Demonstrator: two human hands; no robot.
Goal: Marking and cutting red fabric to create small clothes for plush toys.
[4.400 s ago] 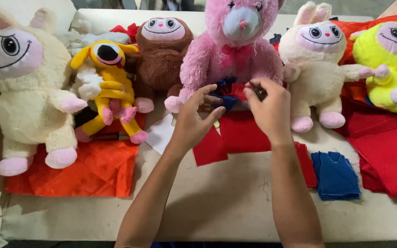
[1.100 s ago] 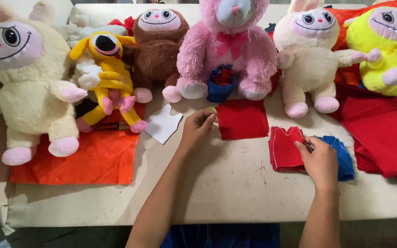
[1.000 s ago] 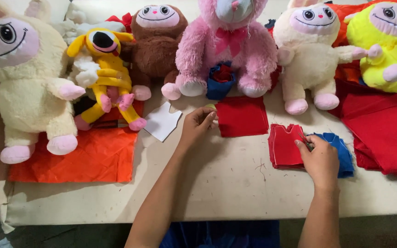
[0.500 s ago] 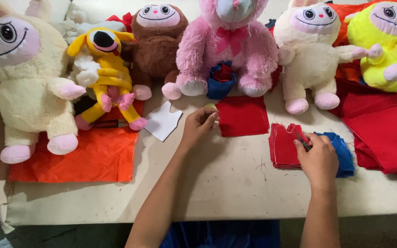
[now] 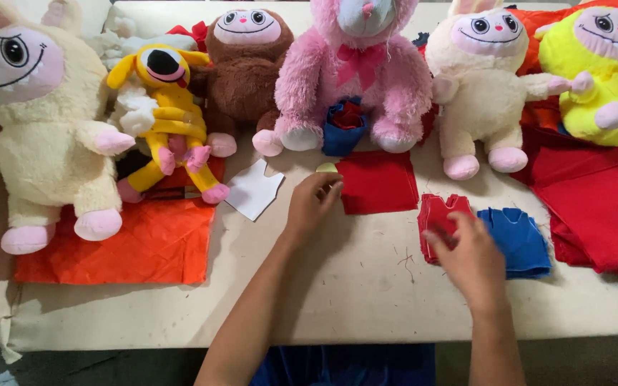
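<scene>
Item, work table [image 5: 366,300]: my left hand [image 5: 312,203] rests at the left edge of the red cloth square [image 5: 377,181], fingers curled together on its border, with a small yellow chalk piece [image 5: 325,168] at the fingertips; I cannot tell if I pinch it or only touch it. My right hand [image 5: 471,254] lies on the red vest [image 5: 439,218], fingers loosely bent and blurred, so whether it grips the fabric I cannot tell. The red vest sits just beside the blue vest [image 5: 515,240], edges touching. Risks, as I judge them: lifting the red vest could drag the blue one along, since they overlap; the red square could slide or wrinkle under my left hand, being held at one edge only; the chalk could roll off toward the toys. Count: plush toys, six — large cream [image 5: 37,143], yellow long-limbed [image 5: 169,121], brown [image 5: 244,71], pink [image 5: 355,78], cream rabbit-eared [image 5: 484,93], bright yellow [image 5: 602,78]. Vests on table, two. White paper pattern [image 5: 254,189], one. Orange cloth [image 5: 130,243], one sheet. Red fabric pile [image 5: 599,200], right, layers uncountable. Rolled blue-and-red bundle [image 5: 345,125] in the pink toy's lap, one.
</scene>
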